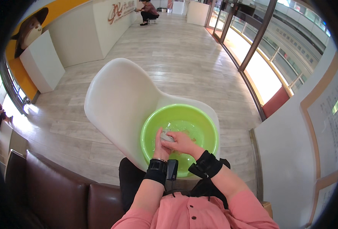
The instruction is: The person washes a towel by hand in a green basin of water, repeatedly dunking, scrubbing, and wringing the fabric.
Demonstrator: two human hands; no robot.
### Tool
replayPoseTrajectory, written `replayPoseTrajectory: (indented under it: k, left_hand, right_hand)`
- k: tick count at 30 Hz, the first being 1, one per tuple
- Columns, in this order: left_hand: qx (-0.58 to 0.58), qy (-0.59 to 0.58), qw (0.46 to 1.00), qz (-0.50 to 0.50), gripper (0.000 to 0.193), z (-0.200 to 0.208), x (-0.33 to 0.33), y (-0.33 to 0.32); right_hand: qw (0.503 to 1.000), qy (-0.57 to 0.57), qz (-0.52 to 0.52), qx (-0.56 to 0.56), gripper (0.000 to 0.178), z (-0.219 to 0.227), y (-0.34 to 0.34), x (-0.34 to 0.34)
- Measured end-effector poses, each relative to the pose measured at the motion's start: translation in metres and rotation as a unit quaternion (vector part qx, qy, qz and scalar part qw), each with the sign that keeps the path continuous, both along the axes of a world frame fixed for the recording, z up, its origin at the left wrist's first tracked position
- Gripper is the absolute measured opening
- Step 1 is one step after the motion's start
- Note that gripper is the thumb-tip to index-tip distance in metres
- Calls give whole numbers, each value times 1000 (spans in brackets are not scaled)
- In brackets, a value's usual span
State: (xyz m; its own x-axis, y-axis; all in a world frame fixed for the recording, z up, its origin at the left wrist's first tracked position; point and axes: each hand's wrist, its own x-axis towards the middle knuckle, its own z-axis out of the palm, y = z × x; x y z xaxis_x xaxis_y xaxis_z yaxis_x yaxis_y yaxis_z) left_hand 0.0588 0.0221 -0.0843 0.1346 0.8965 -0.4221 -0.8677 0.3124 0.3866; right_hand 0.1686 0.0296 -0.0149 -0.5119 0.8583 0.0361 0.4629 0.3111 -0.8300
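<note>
Over a round lime-green basin (149, 119), my two hands meet around a small pale grey item (166, 137) whose kind I cannot make out. My left hand (160, 148) cups it from the left, its thumb side pointing up. From the right, my right hand (183, 142) closes its fingers over the same item. Shiny water (184, 128) lies in the basin below them, and a few small brownish bits show in it, partly hidden by my right hand. Black bands wrap both my wrists.
The basin rests on the seat of a white moulded chair (115, 89) in front of me. A brown leather sofa (56, 191) is at the left. White wall panels (287, 152) stand close on the right. Far off, a person (149, 11) sits low by a white counter (77, 32).
</note>
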Motion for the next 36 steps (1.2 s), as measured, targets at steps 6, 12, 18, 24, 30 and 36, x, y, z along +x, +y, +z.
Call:
replayPoseTrajectory:
  k: [6,12,18,24,30,36]
  left_hand:
    - [14,-4,1000,9,22,7,9,-8]
    - [16,27,999,43,22,8,15,-8]
    - [-2,4,999,32,23,-17,23,13]
    - [-43,130,983,120,29,14,29,6]
    - [-107,253,961,-5,48,-15,-5,-5]
    - [-96,182,975,-88,75,-22,-5,-5]
  right_hand:
    - [984,-92,-23,148,40,-1,-10,-5]
    - [963,-152,-79,208,33,-2,-12,-6]
    - [958,-188,-117,185,41,-9,1,-1]
    - [933,-273,-198,127,45,-19,26,24]
    - [925,-301,-222,65,35,-57,50,36]
    - [905,-421,-56,-5,37,-92,54,31]
